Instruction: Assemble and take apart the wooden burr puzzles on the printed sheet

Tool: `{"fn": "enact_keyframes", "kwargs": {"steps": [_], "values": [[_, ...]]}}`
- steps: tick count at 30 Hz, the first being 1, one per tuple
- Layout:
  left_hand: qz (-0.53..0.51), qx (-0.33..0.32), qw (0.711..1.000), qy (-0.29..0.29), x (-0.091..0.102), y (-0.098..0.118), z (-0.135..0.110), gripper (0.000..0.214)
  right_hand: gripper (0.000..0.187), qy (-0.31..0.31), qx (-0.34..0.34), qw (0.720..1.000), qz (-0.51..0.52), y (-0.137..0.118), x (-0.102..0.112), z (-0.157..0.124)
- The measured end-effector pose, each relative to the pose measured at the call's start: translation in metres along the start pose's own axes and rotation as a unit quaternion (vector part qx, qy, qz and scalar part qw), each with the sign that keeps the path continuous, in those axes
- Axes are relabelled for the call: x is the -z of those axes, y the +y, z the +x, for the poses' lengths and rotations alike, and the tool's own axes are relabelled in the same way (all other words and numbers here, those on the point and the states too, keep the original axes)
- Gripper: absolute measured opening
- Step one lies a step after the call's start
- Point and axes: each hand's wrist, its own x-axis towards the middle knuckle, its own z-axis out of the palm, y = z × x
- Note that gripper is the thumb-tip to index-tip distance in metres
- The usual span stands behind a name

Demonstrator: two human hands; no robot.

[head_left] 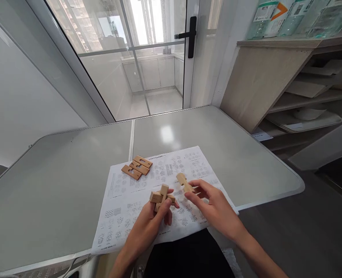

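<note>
Several light wooden burr puzzle pieces, crossed and fitted into one another, are gripped in my left hand. The fingers wrap round them from below, and the thumb presses on the near side. To the right, my right hand pinches one notched wooden puzzle piece by its lower end, tilted and apart from the cluster. Both hands are over the near part of a large printed sheet with rows of small diagrams. Farther left on the sheet lie three brown slotted wooden plates, side by side and touching.
A grey table carries the sheet, which overhangs its front edge. Behind it stands a glass door with a black handle. On the right is a wooden shelf with plastic bottles on top. Cables hang at the lower left.
</note>
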Motion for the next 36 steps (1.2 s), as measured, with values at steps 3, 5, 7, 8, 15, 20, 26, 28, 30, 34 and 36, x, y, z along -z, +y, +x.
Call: {"fn": "enact_keyframes", "kwargs": {"steps": [3, 5, 7, 8, 15, 20, 26, 28, 30, 34, 36], "values": [[-0.020, 0.002, 1.000, -0.020, -0.004, -0.002, -0.005, 0.053, 0.048, -0.049, -0.070, 0.977, 0.195, -0.013, -0.008, -0.005], [-0.025, 0.003, 0.999, -0.034, -0.006, -0.001, -0.007, 0.052, 0.049, -0.068, -0.093, 0.948, 0.295, -0.017, -0.015, -0.008], [-0.030, 0.002, 0.999, -0.036, -0.008, 0.001, -0.007, 0.051, 0.046, -0.068, -0.118, 0.921, 0.365, -0.017, -0.021, -0.010], [-0.032, -0.001, 0.999, -0.027, -0.009, 0.002, -0.007, 0.051, 0.044, -0.068, -0.129, 0.909, 0.390, -0.017, -0.024, -0.011], [-0.060, -0.029, 0.996, 0.061, -0.014, 0.010, -0.008, 0.050, 0.044, -0.077, -0.141, 0.872, 0.462, -0.012, -0.033, -0.017], [-0.091, 0.007, 0.995, 0.028, -0.013, 0.012, -0.011, 0.057, 0.050, -0.055, -0.122, 0.865, 0.484, -0.012, -0.040, -0.019], [-0.095, -0.008, 0.995, 0.024, -0.013, 0.012, -0.017, 0.057, 0.051, -0.012, -0.121, 0.864, 0.488, -0.013, -0.051, -0.023], [-0.056, -0.029, 0.997, 0.045, -0.014, 0.008, -0.018, 0.056, 0.048, 0.004, -0.122, 0.859, 0.497, -0.013, -0.054, -0.025], [-0.017, -0.051, 0.996, 0.076, -0.017, 0.003, -0.017, 0.055, 0.046, 0.021, -0.124, 0.858, 0.498, -0.013, -0.056, -0.027], [-0.014, -0.072, 0.992, 0.108, -0.026, -0.007, -0.015, 0.056, 0.044, 0.037, -0.121, 0.855, 0.502, -0.016, -0.058, -0.030], [-0.024, -0.082, 0.989, 0.119, -0.033, -0.011, -0.015, 0.055, 0.043, 0.040, -0.123, 0.852, 0.508, -0.016, -0.059, -0.030]]}}
